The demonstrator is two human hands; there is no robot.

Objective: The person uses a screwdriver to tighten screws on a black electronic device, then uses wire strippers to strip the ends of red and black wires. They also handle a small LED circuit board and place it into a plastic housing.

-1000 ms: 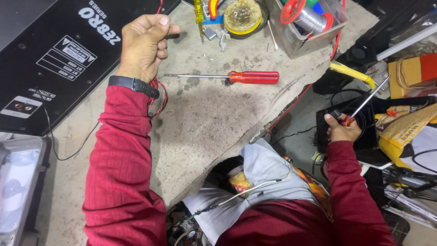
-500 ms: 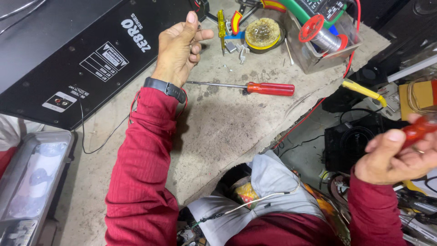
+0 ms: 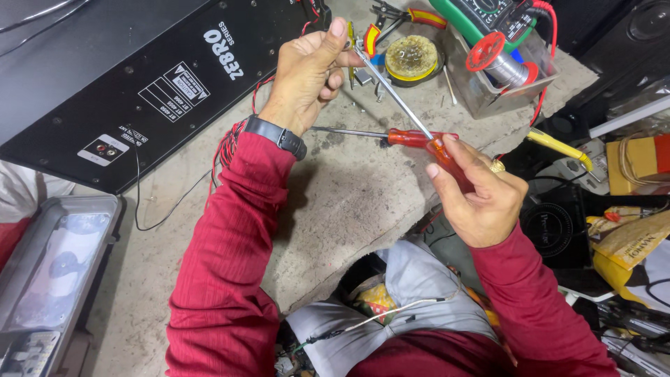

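My right hand [image 3: 474,192] grips the red handle of a screwdriver [image 3: 401,105]; its steel shaft slants up and left. The tip meets my left hand [image 3: 307,73] at the pinched thumb and fingers, which hold something small I cannot make out. Thin red wires [image 3: 225,143] trail down past that wrist, which wears a black watch. A second red-handled screwdriver [image 3: 391,136] lies flat on the concrete slab [image 3: 349,202] just under both hands. Both sleeves are dark red.
A large black speaker panel [image 3: 125,77] lies at the upper left. Pliers [image 3: 412,14], a round tin [image 3: 412,59], a solder spool in a clear box [image 3: 499,63] and a green meter stand at the back. A grey tray [image 3: 49,272] sits at the lower left; clutter fills the right.
My right hand has come up from the clutter at the right with the red-handled screwdriver and brought its tip to my left hand's fingers. The left hand stayed near the black panel.
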